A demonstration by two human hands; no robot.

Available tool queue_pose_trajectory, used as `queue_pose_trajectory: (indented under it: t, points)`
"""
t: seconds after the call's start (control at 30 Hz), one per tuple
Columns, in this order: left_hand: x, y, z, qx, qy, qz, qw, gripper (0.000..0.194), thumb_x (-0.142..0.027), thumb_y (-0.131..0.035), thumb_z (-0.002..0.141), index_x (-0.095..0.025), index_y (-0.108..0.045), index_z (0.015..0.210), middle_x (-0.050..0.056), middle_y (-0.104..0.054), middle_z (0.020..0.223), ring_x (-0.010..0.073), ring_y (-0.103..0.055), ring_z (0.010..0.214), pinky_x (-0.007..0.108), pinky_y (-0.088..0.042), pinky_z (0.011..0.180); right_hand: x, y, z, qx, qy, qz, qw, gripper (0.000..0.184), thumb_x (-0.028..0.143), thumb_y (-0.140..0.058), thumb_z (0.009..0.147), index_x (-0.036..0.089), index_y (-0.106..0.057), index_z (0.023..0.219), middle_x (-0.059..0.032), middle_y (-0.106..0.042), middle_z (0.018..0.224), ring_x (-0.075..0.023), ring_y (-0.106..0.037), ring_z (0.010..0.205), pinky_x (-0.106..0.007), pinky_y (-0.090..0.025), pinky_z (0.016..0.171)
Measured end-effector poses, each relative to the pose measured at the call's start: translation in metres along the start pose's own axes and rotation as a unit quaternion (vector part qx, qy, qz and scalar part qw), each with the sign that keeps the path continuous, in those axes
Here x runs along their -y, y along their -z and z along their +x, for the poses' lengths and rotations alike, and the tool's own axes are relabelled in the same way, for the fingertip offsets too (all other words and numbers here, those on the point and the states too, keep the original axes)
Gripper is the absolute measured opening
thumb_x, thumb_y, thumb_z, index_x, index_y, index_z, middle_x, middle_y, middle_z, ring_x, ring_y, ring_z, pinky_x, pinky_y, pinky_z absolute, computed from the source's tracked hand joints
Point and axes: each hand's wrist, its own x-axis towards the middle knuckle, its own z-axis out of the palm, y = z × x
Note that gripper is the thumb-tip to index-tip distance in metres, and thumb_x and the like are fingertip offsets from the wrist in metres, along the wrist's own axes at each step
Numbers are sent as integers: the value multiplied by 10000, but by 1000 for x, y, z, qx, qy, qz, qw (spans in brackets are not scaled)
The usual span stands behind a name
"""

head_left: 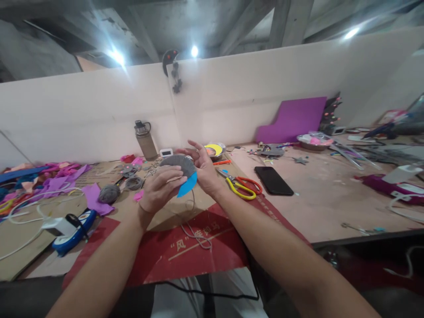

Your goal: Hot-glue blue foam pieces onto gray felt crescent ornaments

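Note:
A flat rounded piece (179, 164) is raised over the table, grey yarn covering most of it and bright blue card (188, 185) showing at its lower right. My left hand (164, 185) is closed on it, fingers lying across the front. At the right edge is my right hand (203, 170), its fingers apart and partly stretched out; the thumb side is hidden where it meets the piece. A thin grey strand of yarn (198, 238) hangs below and loops over the red sheet (198, 258).
Right of my hands lie red-and-yellow-handled scissors (243, 187) and a black phone (273, 180). A grey yarn ball (109, 193), felt scraps (62, 176) and a blue power strip (74, 232) are left. A bottle (145, 141) stands by the white partition (225, 101).

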Motion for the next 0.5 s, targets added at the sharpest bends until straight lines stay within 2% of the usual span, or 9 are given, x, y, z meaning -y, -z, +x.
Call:
queue_pose_trajectory:
  t: [0.13, 0.27, 0.37, 0.5]
  points:
    - [1, 2, -2, -5, 24, 36, 999, 313, -221, -769, 766, -384, -733, 1031, 13, -717, 947, 194, -687, 980, 361, -537, 926, 1, 1, 0, 31, -81, -2, 996, 570, 285, -765, 658, 274, -542, 1182, -31, -695, 1122, -193, -658, 1043, -340, -542, 926]
    - [4, 3, -6, 5, 62, 20, 998, 352, -204, -774, 760, -414, -728, 1039, 3, -713, 929, 183, -679, 982, 355, -504, 958, -7, -1, -1, -2, -126, 26, 992, 482, 316, -765, 617, 241, -600, 1064, -29, -714, 1048, -207, -675, 962, -323, -574, 792]
    - [5, 3, -7, 10, 62, 19, 998, 367, -204, -768, 767, -414, -723, 1065, 9, -710, 932, 174, -675, 969, 342, -496, 951, -12, -2, 0, -20, -154, 44, 987, 416, 340, -728, 648, 228, -600, 1028, -33, -724, 985, -206, -685, 901, -314, -573, 724]
    - [3, 4, -6, 2, 102, -14, 995, 316, -208, -772, 763, -402, -749, 1012, 21, -713, 921, 177, -677, 945, 350, -494, 954, -13, 0, 1, -42, -177, 61, 981, 292, 333, -624, 747, 215, -608, 1013, -33, -731, 950, -184, -683, 858, -298, -555, 734]
